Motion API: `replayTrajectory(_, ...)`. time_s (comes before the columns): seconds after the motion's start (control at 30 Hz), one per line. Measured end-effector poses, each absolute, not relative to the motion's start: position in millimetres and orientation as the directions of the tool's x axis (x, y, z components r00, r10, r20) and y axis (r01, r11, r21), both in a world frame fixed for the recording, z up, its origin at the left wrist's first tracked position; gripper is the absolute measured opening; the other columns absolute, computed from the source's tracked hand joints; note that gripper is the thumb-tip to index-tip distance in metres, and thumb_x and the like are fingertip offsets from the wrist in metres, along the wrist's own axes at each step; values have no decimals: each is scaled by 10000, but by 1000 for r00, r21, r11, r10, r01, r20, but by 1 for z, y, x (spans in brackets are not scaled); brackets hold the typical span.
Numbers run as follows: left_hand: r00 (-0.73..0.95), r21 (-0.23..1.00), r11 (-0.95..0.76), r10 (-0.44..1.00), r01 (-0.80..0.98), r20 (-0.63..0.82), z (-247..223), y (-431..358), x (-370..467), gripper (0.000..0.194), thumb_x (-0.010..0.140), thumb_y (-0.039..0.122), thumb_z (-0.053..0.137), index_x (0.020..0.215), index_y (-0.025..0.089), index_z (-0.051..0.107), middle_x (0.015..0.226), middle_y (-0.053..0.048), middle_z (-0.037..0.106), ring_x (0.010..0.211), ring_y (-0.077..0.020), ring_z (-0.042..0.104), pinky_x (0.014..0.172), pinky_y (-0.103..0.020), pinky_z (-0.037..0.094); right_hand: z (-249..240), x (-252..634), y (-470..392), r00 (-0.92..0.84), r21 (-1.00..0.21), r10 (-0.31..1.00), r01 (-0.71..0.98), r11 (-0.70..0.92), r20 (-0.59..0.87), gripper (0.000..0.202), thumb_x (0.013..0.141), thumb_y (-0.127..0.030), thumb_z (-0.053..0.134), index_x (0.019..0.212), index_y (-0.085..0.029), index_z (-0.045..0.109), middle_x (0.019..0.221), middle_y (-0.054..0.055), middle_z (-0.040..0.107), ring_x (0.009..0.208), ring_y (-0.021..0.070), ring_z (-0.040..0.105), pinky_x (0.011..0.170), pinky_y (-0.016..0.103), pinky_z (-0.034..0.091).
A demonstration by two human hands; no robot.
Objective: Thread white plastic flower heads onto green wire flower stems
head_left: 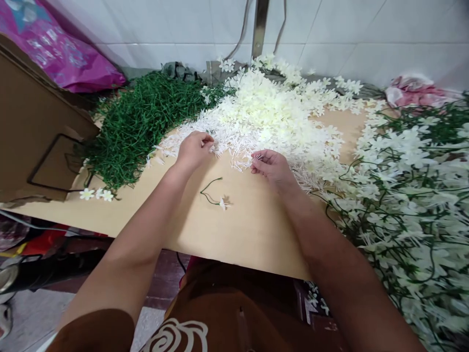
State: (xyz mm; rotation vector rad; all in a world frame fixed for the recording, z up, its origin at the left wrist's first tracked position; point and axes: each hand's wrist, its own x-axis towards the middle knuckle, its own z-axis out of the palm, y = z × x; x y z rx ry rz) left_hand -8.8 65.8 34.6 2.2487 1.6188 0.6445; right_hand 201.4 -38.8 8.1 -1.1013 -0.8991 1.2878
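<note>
My left hand (193, 150) is at the near edge of a heap of thin white plastic flower stamens (240, 147), fingertips pinched together; whatever may be between them is too small to make out. To its right, my right hand (271, 167) holds a small white stamen piece (258, 157) between thumb and fingers. Between my forearms, a green stem (209, 196) with a small white floret (223, 204) lies on the table (234, 239). Behind the stamens rises a mound of cream-white artificial petals (271, 105).
Green plastic stems (146, 117) are heaped at the left, beside a cardboard box (36, 122) and black wire frame (31, 177). Finished-looking white flowers on stems (410, 205) cover the right side. A purple bag (69, 58) lies back left, against the tiled wall (164, 24).
</note>
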Motion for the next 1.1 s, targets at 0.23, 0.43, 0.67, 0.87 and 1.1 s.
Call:
replayTrajectory(0.23, 365, 405, -434, 900, 805, 240, 36, 68, 63, 264, 865, 224, 526, 1078, 209, 682, 1057, -87, 609, 1035, -231, 565, 900, -343, 423, 1, 204, -32, 122, -975, 992, -221, 11, -17, 488, 457, -532, 851, 649, -182, 570, 472, -65, 568, 426, 49, 489, 453, 200, 429)
replayTrajectory(0.43, 372, 330, -414, 910, 849, 184, 34, 81, 93, 249, 835, 220, 564, 1052, 161, 670, 1127, -153, 588, 1086, -316, 554, 872, -396, 427, 0, 204, -30, 154, -983, 988, -179, 32, 5, 507, 474, -570, 823, 641, -183, 543, 470, -90, 512, 415, 35, 448, 437, 189, 362)
replayTrajectory(0.67, 298, 534, -372, 928, 759, 222, 44, 89, 78, 153, 825, 244, 562, 878, 163, 680, 910, -79, 665, 857, -212, 591, 786, -332, 435, 1, 201, -30, 174, -989, 985, -149, 16, -10, 465, 523, -531, 810, 634, -191, 513, 483, -97, 478, 423, 34, 406, 445, 198, 327)
replayTrajectory(0.87, 279, 918, -76, 959, 389, -39, 54, 58, 46, 100, 764, 158, 585, 677, 131, 627, 603, -6, 614, 521, -86, 453, 589, -244, 398, 5, 196, -34, 182, -995, 983, -98, 29, 10, 380, 561, -466, 807, 642, -183, 565, 511, -81, 496, 459, 40, 420, 467, 204, 345)
replayTrajectory(1.1, 424, 957, 52, 888, 286, -175, 36, 12, 22, 277, 754, 340, 649, 565, 140, 610, 519, 1, 558, 492, -74, 425, 521, -223, 334, 16, 178, -46, 84, -987, 994, -143, 77, 66, 318, 588, -415, 792, 752, -186, 645, 586, -51, 587, 512, 70, 515, 550, 246, 488)
